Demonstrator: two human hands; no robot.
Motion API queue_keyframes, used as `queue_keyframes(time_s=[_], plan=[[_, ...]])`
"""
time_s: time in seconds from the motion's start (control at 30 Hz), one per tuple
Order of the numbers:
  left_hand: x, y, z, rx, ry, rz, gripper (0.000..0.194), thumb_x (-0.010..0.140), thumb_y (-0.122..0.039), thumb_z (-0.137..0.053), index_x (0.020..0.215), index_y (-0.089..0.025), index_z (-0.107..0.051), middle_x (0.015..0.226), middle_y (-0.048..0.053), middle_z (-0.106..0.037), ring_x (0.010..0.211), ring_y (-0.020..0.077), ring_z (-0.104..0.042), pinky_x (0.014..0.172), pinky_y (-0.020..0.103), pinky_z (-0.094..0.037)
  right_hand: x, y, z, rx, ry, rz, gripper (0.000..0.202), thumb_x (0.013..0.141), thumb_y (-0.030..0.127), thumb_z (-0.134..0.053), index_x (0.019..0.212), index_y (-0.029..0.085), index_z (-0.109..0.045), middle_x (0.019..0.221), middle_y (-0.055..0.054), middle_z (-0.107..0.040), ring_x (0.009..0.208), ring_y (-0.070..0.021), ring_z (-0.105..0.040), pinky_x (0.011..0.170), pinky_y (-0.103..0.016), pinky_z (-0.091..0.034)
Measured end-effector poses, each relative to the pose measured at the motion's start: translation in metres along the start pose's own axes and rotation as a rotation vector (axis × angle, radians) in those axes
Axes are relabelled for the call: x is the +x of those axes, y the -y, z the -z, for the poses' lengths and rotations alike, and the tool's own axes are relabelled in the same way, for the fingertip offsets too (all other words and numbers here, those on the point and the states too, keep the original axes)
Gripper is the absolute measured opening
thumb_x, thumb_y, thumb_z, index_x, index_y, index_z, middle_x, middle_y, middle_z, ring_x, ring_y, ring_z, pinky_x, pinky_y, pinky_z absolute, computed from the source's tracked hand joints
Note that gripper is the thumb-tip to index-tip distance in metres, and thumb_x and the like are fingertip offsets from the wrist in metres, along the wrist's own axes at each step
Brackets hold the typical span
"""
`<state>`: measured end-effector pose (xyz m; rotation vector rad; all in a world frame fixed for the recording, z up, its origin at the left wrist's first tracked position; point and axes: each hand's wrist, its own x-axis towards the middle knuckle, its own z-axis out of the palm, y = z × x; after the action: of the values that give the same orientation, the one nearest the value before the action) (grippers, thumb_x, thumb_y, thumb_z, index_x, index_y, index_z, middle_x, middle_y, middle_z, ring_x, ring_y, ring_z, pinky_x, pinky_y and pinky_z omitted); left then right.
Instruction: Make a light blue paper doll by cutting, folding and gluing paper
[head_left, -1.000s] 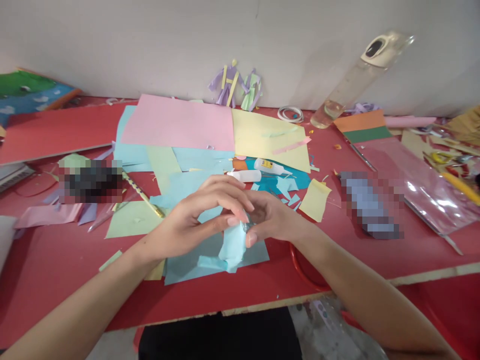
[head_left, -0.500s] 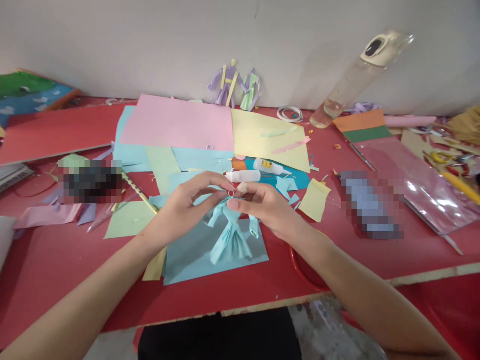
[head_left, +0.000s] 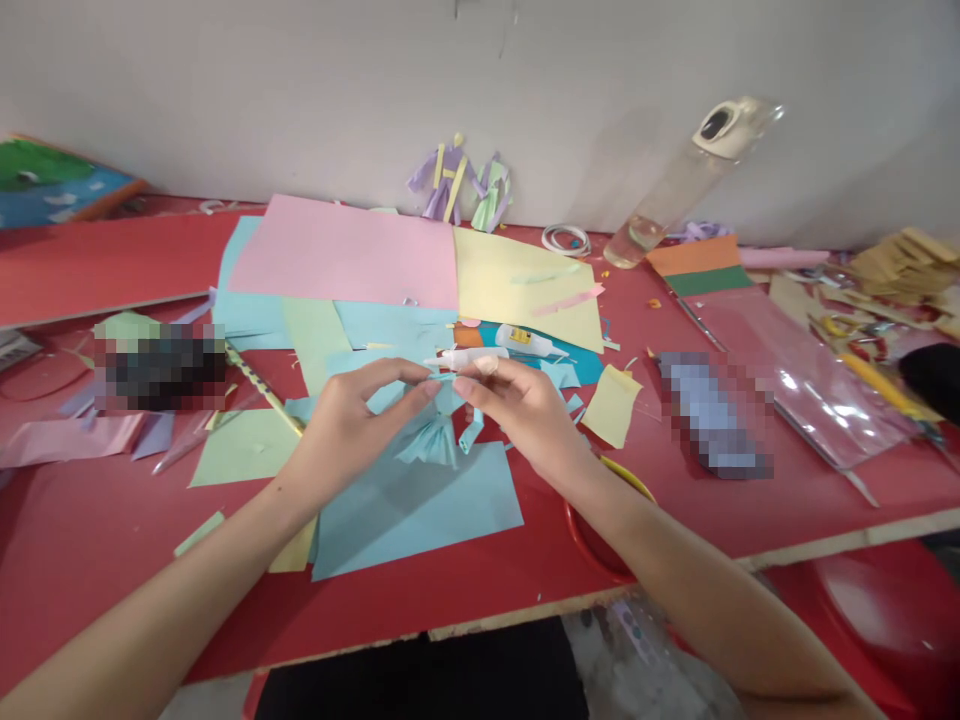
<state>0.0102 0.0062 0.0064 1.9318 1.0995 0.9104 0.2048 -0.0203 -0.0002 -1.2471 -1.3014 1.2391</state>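
Observation:
A light blue paper doll [head_left: 433, 441] hangs between my two hands over a blue sheet of paper [head_left: 420, 520]. Its pleated skirt and one folded arm show, while the upper part is mostly covered by my fingers. My left hand [head_left: 375, 400] pinches the doll's upper part from the left. From the right, my right hand [head_left: 517, 405] pinches it too, thumb and fingertips close to the left ones. Just behind the fingertips lie a white glue bottle [head_left: 476, 355] and another glue bottle with a yellow label [head_left: 525, 340].
Pink paper [head_left: 345, 250] and yellow paper [head_left: 525, 270] lie behind. Two paper dolls [head_left: 454, 180] lean on the wall beside a tilted water bottle [head_left: 667, 190]. A blurred phone-like object [head_left: 712, 415] and a clear pouch [head_left: 810, 370] lie right; a patterned pencil [head_left: 262, 385] lies left.
The doll has tilted, its skirt swinging up toward my hands, and its upper part is now more hidden. The fingertips have drawn closer together. The whole view has shifted slightly.

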Motion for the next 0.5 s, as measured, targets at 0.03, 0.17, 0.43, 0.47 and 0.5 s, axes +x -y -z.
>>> queue_keyframes(time_s=[0.03,0.17,0.43,0.47,0.5], plan=[[0.0000,0.0014,0.0001,-0.012,-0.004,-0.013,0.019,0.090,-0.040,-0.062,0.090,-0.023,-0.071,0.090,0.001,-0.074,0.082,0.0199,-0.068,0.074,0.029,-0.053,0.0002,0.0003,0.0000,-0.002,-0.008,0.020,0.021,0.081,0.044,-0.071,0.092,0.026,-0.073,0.105,-0.003,-0.070,0.106,-0.0203,-0.063,0.085,-0.030,-0.051],[-0.0003,0.0029,-0.0007,-0.015,-0.002,0.020,0.021,0.089,-0.041,-0.062,0.093,-0.024,-0.073,0.091,0.001,-0.075,0.082,0.0206,-0.070,0.067,0.028,-0.054,0.0002,0.0004,0.0006,0.015,0.000,0.055,0.016,0.083,0.040,-0.071,0.090,0.026,-0.074,0.114,-0.004,-0.069,0.113,-0.0209,-0.061,0.089,-0.031,-0.051],[-0.0054,-0.0013,-0.0052,-0.013,-0.073,0.103,0.020,0.085,-0.046,-0.066,0.092,-0.029,-0.075,0.095,-0.002,-0.077,0.092,0.0240,-0.072,0.082,0.031,-0.057,0.0001,-0.0012,-0.0059,0.025,-0.077,0.068,0.016,0.080,0.038,-0.072,0.087,0.025,-0.075,0.102,-0.003,-0.074,0.091,-0.0193,-0.068,0.079,-0.032,-0.054],[-0.0063,-0.0014,-0.0057,-0.004,-0.102,0.104,0.019,0.084,-0.046,-0.068,0.091,-0.030,-0.075,0.095,-0.002,-0.078,0.092,0.0240,-0.072,0.082,0.030,-0.057,0.0001,-0.0008,-0.0066,0.015,-0.082,0.060,0.016,0.079,0.038,-0.072,0.084,0.024,-0.075,0.096,-0.002,-0.074,0.085,-0.0183,-0.068,0.077,-0.031,-0.054],[-0.0073,-0.0014,-0.0063,0.009,-0.125,0.099,0.019,0.083,-0.045,-0.069,0.090,-0.030,-0.076,0.094,-0.002,-0.078,0.091,0.0245,-0.072,0.082,0.031,-0.057,0.0000,-0.0003,-0.0071,0.005,-0.087,0.053,0.015,0.079,0.037,-0.072,0.083,0.023,-0.075,0.090,-0.002,-0.074,0.080,-0.0174,-0.067,0.075,-0.031,-0.053]])
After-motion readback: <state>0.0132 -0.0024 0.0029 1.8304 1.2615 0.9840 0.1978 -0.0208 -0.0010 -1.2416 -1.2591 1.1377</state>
